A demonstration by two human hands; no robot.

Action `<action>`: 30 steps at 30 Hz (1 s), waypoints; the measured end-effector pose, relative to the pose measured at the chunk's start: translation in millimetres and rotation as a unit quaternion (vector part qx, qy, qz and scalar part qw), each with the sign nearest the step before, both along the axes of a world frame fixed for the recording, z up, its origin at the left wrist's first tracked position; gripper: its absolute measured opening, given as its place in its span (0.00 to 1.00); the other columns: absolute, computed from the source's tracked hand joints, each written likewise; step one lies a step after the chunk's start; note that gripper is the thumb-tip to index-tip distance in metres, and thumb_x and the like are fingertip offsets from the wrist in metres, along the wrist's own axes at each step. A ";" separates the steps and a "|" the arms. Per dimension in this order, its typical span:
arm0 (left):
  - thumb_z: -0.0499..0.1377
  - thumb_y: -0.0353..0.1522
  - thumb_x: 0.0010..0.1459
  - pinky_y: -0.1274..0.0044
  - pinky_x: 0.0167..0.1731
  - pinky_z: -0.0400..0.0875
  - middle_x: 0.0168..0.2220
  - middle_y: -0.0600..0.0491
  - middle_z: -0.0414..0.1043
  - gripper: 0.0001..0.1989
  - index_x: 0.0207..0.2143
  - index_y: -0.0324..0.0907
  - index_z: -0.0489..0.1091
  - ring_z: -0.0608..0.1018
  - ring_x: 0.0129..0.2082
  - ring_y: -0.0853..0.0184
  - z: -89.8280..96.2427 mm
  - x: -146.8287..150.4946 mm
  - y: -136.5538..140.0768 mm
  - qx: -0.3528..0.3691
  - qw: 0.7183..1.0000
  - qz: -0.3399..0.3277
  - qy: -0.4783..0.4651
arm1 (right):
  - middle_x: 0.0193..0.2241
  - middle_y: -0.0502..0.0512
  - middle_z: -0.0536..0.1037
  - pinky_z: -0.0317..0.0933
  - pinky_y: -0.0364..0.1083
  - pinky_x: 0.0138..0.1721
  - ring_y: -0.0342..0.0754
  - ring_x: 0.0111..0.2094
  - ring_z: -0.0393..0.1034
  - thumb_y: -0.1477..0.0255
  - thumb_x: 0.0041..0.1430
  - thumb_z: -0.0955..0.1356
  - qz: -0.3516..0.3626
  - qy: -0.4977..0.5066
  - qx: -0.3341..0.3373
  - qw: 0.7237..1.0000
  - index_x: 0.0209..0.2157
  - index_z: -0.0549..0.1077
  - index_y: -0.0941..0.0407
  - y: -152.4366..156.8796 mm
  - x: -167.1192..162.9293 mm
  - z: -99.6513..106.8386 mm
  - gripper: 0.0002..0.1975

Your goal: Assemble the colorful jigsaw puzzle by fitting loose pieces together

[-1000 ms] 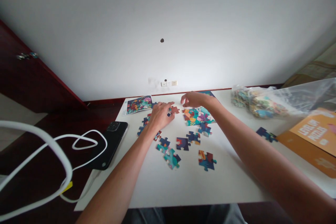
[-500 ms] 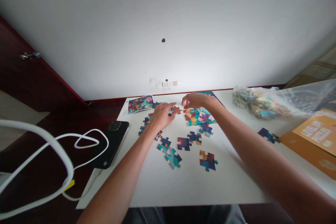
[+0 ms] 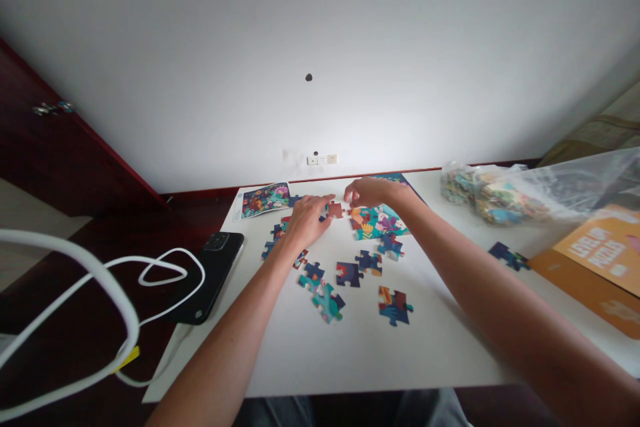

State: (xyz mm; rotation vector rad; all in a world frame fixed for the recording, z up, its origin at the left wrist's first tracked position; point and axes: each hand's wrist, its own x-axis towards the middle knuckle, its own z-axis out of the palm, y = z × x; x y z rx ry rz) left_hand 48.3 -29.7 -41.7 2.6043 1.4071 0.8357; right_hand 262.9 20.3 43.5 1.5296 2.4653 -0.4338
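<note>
My left hand [image 3: 311, 217] rests palm down at the middle of the white table [image 3: 350, 360]. Its thumb and a fingertip are at two edges of a reddish-brown puzzle piece [image 3: 335, 211]. Just right of it, my right hand [image 3: 367, 192] hovers over or rests on the far part of the joined puzzle section [image 3: 377, 221]; its fingers curl down with a gap to the thumb, and nothing shows in them. My left hand and wrist partly hide more dark pieces [image 3: 279, 230]. Several loose pieces, among them a blue-and-red piece [image 3: 394, 305] and a purple piece [image 3: 349, 274], lie nearer me.
A picture sheet [image 3: 265, 200] lies at the far left. A black phone [image 3: 213, 277] overlaps the left edge, beside a white cable [image 3: 120, 293]. Plastic bags of pieces [image 3: 505, 197], a dark piece [image 3: 509, 256] and an orange box [image 3: 595, 267] are on the right. A wall stands behind.
The view has shifted slightly. Both hands and the puzzle pieces keep nearly the same places.
</note>
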 end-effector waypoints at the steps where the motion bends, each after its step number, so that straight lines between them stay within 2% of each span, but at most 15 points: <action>1: 0.61 0.30 0.62 0.64 0.56 0.69 0.54 0.49 0.78 0.26 0.62 0.45 0.69 0.76 0.53 0.56 -0.3 -0.1 0.1 0.001 1.000 -0.002 0.001 | 0.52 0.55 0.82 0.69 0.45 0.43 0.53 0.48 0.78 0.74 0.60 0.70 0.003 -0.001 0.000 1.000 0.52 0.80 0.50 0.4 -0.1 -0.4 0.19; 6: 0.62 0.30 0.63 0.64 0.59 0.66 0.57 0.47 0.76 0.25 0.62 0.43 0.69 0.76 0.56 0.57 -2.7 -0.2 0.4 0.018 1.000 -0.021 -0.014 | 0.52 0.55 0.82 0.69 0.46 0.44 0.54 0.49 0.78 0.71 0.61 0.71 0.005 -0.009 -0.003 1.000 0.53 0.80 0.49 1.2 0.1 -2.1 0.19; 10: 0.61 0.29 0.63 0.65 0.57 0.67 0.49 0.51 0.81 0.12 0.49 0.44 0.77 0.79 0.51 0.59 -3.2 0.9 0.9 0.011 0.999 -0.036 -0.021 | 0.51 0.55 0.82 0.69 0.46 0.44 0.54 0.49 0.78 0.72 0.60 0.71 0.013 -0.023 0.004 1.000 0.53 0.80 0.50 1.7 -0.4 -3.9 0.19; 12: 0.61 0.29 0.63 0.65 0.56 0.67 0.47 0.52 0.82 0.09 0.45 0.45 0.78 0.79 0.49 0.60 -2.8 1.4 1.4 0.007 0.999 -0.044 -0.025 | 0.50 0.56 0.83 0.69 0.45 0.44 0.54 0.49 0.78 0.73 0.59 0.72 0.018 -0.024 0.009 1.000 0.53 0.80 0.51 2.9 -0.4 -5.5 0.19; 17: 0.60 0.28 0.64 0.66 0.53 0.69 0.44 0.51 0.81 0.10 0.44 0.45 0.80 0.78 0.47 0.60 -2.7 -1.5 4.9 0.016 0.999 -0.004 -0.043 | 0.50 0.53 0.83 0.70 0.44 0.44 0.52 0.48 0.79 0.75 0.59 0.71 0.001 0.002 0.000 1.000 0.52 0.81 0.49 8.9 3.4 -11.0 0.20; 20: 0.59 0.27 0.64 0.68 0.49 0.70 0.39 0.50 0.79 0.10 0.42 0.45 0.80 0.77 0.42 0.60 -2.3 -6.4 7.3 0.023 0.998 0.034 -0.051 | 0.51 0.53 0.83 0.70 0.45 0.48 0.51 0.50 0.78 0.78 0.60 0.69 -0.006 0.019 0.005 1.000 0.52 0.81 0.49 11.8 7.7 -12.6 0.20; 24: 0.59 0.26 0.63 0.70 0.46 0.70 0.35 0.51 0.77 0.10 0.41 0.45 0.80 0.76 0.39 0.61 3.0 -13.3 7.1 0.029 0.997 0.050 -0.059 | 0.52 0.56 0.82 0.69 0.45 0.52 0.52 0.53 0.77 0.79 0.60 0.68 -0.019 0.015 0.021 0.999 0.52 0.82 0.52 11.3 12.3 -10.4 0.20; 28: 0.58 0.27 0.64 0.69 0.47 0.71 0.36 0.51 0.78 0.10 0.41 0.44 0.80 0.77 0.39 0.62 9.1 -15.5 3.6 0.019 0.997 0.053 -0.056 | 0.51 0.56 0.83 0.68 0.46 0.55 0.52 0.53 0.78 0.80 0.59 0.68 -0.023 0.015 0.034 0.999 0.51 0.82 0.52 9.3 13.0 -8.8 0.21; 30: 0.60 0.30 0.63 0.68 0.49 0.71 0.40 0.50 0.79 0.10 0.44 0.45 0.80 0.77 0.43 0.60 9.2 -14.1 1.4 0.007 0.998 0.039 -0.040 | 0.51 0.56 0.83 0.67 0.47 0.56 0.53 0.54 0.77 0.80 0.59 0.68 -0.022 0.015 0.040 0.999 0.51 0.82 0.52 9.1 11.9 -9.5 0.21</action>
